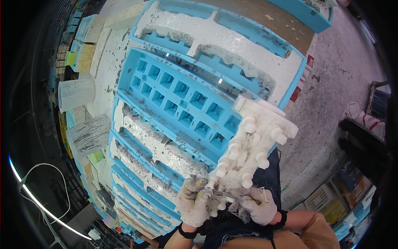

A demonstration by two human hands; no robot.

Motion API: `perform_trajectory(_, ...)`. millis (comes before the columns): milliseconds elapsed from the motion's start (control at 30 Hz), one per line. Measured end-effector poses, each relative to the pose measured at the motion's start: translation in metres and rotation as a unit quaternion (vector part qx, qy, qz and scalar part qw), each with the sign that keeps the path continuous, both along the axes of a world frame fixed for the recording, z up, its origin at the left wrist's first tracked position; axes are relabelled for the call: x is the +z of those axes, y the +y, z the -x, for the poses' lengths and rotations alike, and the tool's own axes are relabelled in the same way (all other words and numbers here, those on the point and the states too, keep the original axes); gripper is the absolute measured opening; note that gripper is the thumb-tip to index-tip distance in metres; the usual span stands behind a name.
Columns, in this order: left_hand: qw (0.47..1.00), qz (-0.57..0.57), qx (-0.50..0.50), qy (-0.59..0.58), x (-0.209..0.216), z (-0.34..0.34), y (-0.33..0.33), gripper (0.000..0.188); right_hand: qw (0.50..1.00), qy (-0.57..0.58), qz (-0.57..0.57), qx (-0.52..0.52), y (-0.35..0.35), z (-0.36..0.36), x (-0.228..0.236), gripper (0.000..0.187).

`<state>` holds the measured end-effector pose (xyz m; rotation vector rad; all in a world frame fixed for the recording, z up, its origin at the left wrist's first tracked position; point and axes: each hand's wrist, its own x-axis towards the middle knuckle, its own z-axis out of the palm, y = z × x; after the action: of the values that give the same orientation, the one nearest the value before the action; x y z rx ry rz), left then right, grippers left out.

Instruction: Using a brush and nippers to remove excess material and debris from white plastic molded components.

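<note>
White knobbed casting [248,143]: long axis toward upper right | left hand [191,203]: fingers clamped on lower end | right hand [259,206]: grip unclear

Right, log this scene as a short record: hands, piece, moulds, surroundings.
Left hand: gloved, fingers curled at the near end of the white knobbed piece
Right hand: gloved, fingers curled at the same end; exact grip unclear
Piece position: overlaps the right end of the square-recessed blue mould in view; contact unclear
Far mould: blue, partly covered with white material
Left side: white bucket
</note>
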<state>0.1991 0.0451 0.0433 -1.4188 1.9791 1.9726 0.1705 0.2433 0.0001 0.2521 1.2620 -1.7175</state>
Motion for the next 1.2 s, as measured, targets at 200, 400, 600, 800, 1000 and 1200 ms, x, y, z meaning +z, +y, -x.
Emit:
perform_trajectory(200,1.0,-0.011,-0.003,0.005,0.0,-0.002,-0.002,0.026,1.0,0.02,0.015,-0.016,0.0,-0.001,0.001,0.015)
perform_trajectory(400,0.998,-0.047,-0.025,0.019,0.003,-0.004,-0.005,0.032,0.999,0.015,0.038,-0.036,-0.004,0.006,0.006,0.014)
perform_trajectory(600,0.997,-0.056,-0.055,0.027,0.002,-0.008,-0.011,0.034,1.0,-0.009,0.019,-0.008,-0.002,0.007,0.008,0.014)
perform_trajectory(800,0.997,-0.061,-0.032,0.016,0.003,-0.001,-0.008,0.029,0.996,0.092,0.016,-0.01,0.001,-0.002,-0.005,0.015)
perform_trajectory(1000,0.999,-0.043,-0.018,0.001,0.0,-0.001,-0.006,0.027,0.999,0.016,0.012,0.03,0.003,0.004,0.001,0.018)
perform_trajectory(1200,0.998,-0.056,-0.018,-0.006,0.002,0.002,-0.007,0.03,1.0,-0.001,0.025,0.017,0.004,0.011,0.002,0.021)
